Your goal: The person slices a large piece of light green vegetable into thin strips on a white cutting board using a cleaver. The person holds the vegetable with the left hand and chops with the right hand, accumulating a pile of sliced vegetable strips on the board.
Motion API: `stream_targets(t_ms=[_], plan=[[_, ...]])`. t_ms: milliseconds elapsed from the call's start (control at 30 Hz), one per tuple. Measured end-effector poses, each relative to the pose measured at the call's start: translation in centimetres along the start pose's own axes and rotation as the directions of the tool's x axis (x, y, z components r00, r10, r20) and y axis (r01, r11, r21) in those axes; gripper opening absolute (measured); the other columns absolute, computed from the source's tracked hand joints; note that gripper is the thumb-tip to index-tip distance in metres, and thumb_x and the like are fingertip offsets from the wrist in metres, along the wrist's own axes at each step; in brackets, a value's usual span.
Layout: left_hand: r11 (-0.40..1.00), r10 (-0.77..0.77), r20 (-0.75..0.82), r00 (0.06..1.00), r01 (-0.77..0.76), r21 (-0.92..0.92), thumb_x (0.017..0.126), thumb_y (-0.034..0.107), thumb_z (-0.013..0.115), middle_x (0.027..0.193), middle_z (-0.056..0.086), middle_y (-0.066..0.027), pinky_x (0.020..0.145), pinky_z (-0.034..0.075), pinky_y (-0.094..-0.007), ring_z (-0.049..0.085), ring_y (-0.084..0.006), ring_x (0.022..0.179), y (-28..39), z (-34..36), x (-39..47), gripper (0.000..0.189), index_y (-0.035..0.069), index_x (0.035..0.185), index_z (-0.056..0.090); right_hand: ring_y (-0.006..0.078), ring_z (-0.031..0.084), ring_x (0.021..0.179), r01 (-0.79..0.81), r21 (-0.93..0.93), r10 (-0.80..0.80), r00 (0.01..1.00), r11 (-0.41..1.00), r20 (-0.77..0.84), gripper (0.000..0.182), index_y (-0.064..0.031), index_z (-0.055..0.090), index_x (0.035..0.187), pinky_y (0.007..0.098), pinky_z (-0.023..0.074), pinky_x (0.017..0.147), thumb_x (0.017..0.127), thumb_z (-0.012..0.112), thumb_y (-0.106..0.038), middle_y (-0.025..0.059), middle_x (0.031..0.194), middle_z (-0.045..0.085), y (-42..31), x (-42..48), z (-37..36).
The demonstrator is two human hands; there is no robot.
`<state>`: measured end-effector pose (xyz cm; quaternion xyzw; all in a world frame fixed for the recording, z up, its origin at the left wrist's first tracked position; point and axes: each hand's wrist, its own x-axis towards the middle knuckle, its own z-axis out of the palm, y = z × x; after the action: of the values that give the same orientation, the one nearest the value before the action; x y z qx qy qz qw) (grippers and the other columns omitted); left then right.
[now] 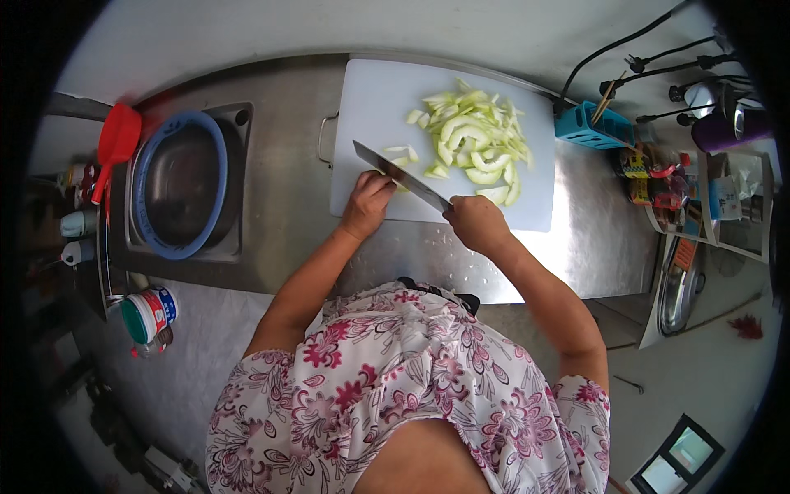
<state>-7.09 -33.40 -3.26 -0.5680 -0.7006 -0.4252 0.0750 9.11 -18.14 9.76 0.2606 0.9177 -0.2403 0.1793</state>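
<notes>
My right hand grips the handle of a kitchen knife, whose wide blade slants up and left across the front of a white cutting board. Close against the blade, my left hand rests at the board's front edge with its fingers curled. Whatever lies under those fingertips is mostly hidden; a bit of pale green shows beside the blade. Several thin slices lie just beyond the knife. A heap of sliced pale green vegetable, perhaps a gourd, covers the right middle of the board.
Left of the board, a blue-rimmed basin sits in a steel sink, with a red dipper beside it. A turquoise utensil holder holding chopsticks stands at the right, near black cables and bottles. Water drops dot the steel counter.
</notes>
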Motion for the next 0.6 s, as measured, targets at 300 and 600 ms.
stream_targets(t_ms=[300,600], plan=[[1.000,-0.026,-0.023,0.999,0.025,-0.013,0.070,-0.007,0.063,0.096,0.062,-0.0104,0.082,0.049,-0.0397,0.056,-0.0322,0.093,-0.1,0.1,0.1,0.020,0.000,0.089,0.065,0.0367,0.067,0.080,-0.002,-0.011,0.001,0.999,1.000,-0.045,0.016,-0.0038,0.067,0.085,0.0458,0.0540,0.073,0.084,0.060,-0.018,0.0206,0.083,0.067,-1.7,3.6,4.1],[0.989,-0.146,0.099,0.984,0.146,0.011,0.070,0.007,0.072,0.117,0.052,-0.0137,0.092,0.040,-0.0454,0.048,-0.0351,0.110,0.9,-0.1,1.2,0.041,0.003,0.109,0.060,0.0415,0.062,0.069,0.011,0.316,0.095,0.944,0.949,-0.317,0.024,0.0000,0.061,0.083,0.0507,0.0487,0.063,0.085,0.063,-0.024,0.0243,0.070,0.062,-0.2,0.1,4.6]])
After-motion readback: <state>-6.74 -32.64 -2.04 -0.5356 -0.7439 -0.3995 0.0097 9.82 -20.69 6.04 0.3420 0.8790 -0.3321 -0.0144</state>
